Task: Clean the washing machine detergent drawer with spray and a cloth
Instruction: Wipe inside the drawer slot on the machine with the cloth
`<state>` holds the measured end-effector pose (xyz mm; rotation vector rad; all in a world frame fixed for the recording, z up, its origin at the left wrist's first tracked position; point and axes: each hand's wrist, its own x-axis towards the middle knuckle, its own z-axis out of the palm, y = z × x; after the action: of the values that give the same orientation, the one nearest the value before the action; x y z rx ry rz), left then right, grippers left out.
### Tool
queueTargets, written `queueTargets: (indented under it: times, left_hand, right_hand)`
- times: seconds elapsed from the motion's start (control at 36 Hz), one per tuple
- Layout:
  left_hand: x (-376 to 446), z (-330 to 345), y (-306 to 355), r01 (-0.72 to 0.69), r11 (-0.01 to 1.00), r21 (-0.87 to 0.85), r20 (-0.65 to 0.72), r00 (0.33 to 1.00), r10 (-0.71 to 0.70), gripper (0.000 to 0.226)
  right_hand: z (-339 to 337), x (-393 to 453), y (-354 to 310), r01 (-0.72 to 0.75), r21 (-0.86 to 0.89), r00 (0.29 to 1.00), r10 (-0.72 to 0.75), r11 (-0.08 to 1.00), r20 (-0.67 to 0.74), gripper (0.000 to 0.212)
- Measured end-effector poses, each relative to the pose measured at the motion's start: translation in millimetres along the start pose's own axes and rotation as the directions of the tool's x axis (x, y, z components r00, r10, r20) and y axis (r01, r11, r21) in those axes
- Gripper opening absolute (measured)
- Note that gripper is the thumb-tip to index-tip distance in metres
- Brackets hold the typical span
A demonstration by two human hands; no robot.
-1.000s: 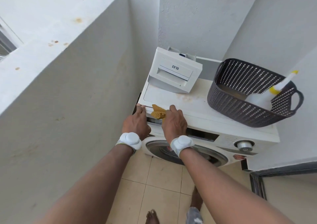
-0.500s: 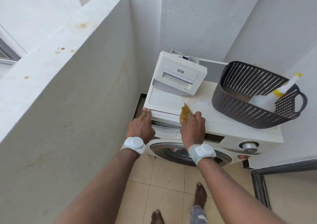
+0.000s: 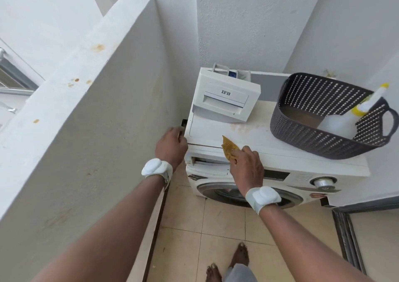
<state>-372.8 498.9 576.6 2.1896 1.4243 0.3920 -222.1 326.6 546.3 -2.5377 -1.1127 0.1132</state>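
Note:
The white detergent drawer (image 3: 224, 100) stands removed on top of the white washing machine (image 3: 280, 152), at its back left. The empty drawer slot (image 3: 207, 162) gapes at the machine's front top left. My right hand (image 3: 246, 165) holds a yellow cloth (image 3: 229, 149) at the machine's front top edge, just right of the slot. My left hand (image 3: 171, 145) is off the machine at its left front corner, fingers loosely curled with nothing in them. The spray bottle (image 3: 345, 119), clear with a yellow and white nozzle, lies in the dark basket (image 3: 302, 135).
The dark perforated basket takes up the right half of the machine's top. A white parapet wall (image 3: 86, 130) runs close along the left. White walls close in behind and to the right. Beige floor tiles (image 3: 194, 249) and my bare feet are below.
My left hand has come off the machine's front edge and moved left to the corner. My right hand with the cloth has shifted right along the top edge, uncovering the slot.

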Motion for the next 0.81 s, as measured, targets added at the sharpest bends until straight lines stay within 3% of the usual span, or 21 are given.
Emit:
queueTargets:
  times: [0.14,0.19,0.31,0.47,0.58,0.67,0.81]
  left_hand:
    - [61.0,34.6,10.1,0.118,0.975,-0.187,0.292,0.954,-0.059,0.047]
    - [68.5,54.7,2.2,0.112,0.967,-0.227,0.313,0.949,-0.036,0.052]
    - [63.4,76.9,-14.2,0.061,0.974,-0.218,0.214,0.977,-0.013,0.057]
    - [60.6,78.4,-18.9,-0.008,0.955,-0.296,0.151,0.987,0.055,0.057]
    - [59.2,85.7,-28.4,-0.001,0.94,-0.342,0.056,0.998,0.021,0.057]
    - [63.8,95.2,-34.7,-0.018,0.938,-0.345,0.036,0.999,0.032,0.058]
    - [65.1,99.8,-37.6,-0.068,0.93,-0.361,0.014,0.997,0.079,0.056]
  right_hand:
    - [6.6,6.0,-3.1,-0.052,0.045,0.998,0.05,0.998,0.04,0.019]
    - [2.3,4.7,2.1,-0.079,0.087,0.997,0.077,0.993,0.021,0.025]
    - [10.0,-7.9,3.0,-0.181,0.126,0.978,0.191,0.975,-0.078,0.036]
    - [36.9,-8.9,-47.2,-0.345,0.214,0.922,0.373,0.914,-0.107,0.024]
    - [48.8,-16.3,-82.0,-0.214,0.235,0.96,0.248,0.948,-0.129,0.028]
    - [53.9,-21.7,-90.3,-0.121,0.139,0.981,0.14,0.983,-0.132,0.029]
    - [28.3,-17.7,-41.1,-0.341,0.048,0.918,0.344,0.939,-0.199,0.023]
